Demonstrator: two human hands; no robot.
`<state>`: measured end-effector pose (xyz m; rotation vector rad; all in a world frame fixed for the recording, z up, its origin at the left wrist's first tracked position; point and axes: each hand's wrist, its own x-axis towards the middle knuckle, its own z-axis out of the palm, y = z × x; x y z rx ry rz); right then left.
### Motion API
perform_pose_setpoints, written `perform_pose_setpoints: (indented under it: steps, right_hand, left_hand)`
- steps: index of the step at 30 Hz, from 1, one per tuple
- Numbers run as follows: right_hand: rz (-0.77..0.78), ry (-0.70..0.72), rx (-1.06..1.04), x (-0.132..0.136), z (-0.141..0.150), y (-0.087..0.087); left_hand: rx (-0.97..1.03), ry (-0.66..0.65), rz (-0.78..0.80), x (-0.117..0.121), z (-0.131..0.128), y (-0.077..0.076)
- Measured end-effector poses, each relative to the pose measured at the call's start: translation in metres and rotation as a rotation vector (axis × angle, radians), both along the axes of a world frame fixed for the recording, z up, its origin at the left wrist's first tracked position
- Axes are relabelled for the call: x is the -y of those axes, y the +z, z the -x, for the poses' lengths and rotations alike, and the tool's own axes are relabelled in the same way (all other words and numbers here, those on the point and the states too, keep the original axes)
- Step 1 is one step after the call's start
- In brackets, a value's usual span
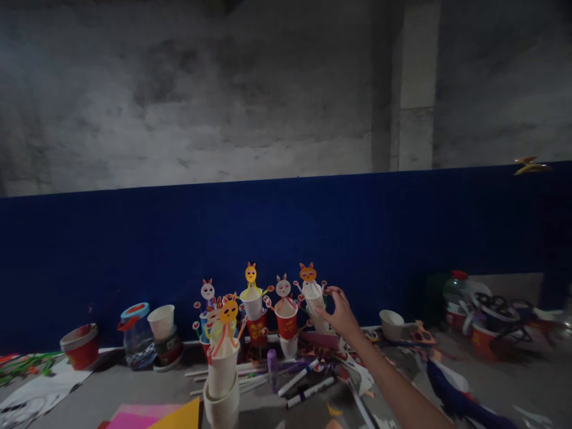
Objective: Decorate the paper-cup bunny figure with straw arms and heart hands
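Observation:
My right hand (342,314) reaches in from the lower right. Its thumb lies across the front of a white paper cup (314,304), with the fingers curled at the cup's right edge. The cup leans a little and carries an orange cat-faced paper figure (308,273) with thin arms. To its left, a red paper cup (286,319) with a pale rabbit figure (283,287) sits on a white cup. A yellow rabbit figure (251,274) tops another stack. Nearer me, an orange-faced figure (229,310) rises from stacked white cups (222,372). My left hand is out of view.
Markers (298,378) and a purple pen (272,370) lie before the cups. Coloured paper (174,417) is at the front left. A plastic jar (137,336) and a red tub (80,347) stand left; a white bowl (392,325) and scissors (491,304) right. A blue panel (286,220) rises behind.

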<state>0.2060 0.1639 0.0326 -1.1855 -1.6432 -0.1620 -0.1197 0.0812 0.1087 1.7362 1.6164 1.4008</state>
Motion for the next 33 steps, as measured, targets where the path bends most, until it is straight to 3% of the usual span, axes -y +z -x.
perform_pose_setpoints:
  steps: [9, 15, 23, 27, 30, 33]
  right_hand:
    - [0.019, 0.002, -0.030, 0.001, 0.005, -0.003]
    - [0.034, 0.037, -0.026, 0.004, 0.005, -0.006]
    - [0.143, -0.023, -0.035, 0.021, -0.011, -0.010]
    - [0.345, -0.013, 0.080, 0.061, -0.026, -0.033]
    - [0.544, 0.045, 0.245, 0.104, -0.034, -0.055]
    - [0.674, 0.056, 0.360, 0.137, -0.035, -0.066]
  left_hand:
    - [0.034, 0.083, -0.096, 0.001, 0.006, -0.003]
    - [0.047, 0.113, -0.123, 0.003, 0.009, 0.002]
    - [0.023, 0.045, -0.093, 0.016, -0.001, 0.005]
    - [-0.001, -0.044, -0.008, 0.042, -0.019, -0.022]
    - [-0.022, -0.136, 0.091, 0.083, -0.045, -0.064]
    - [-0.047, -0.253, 0.202, 0.133, -0.079, -0.111]
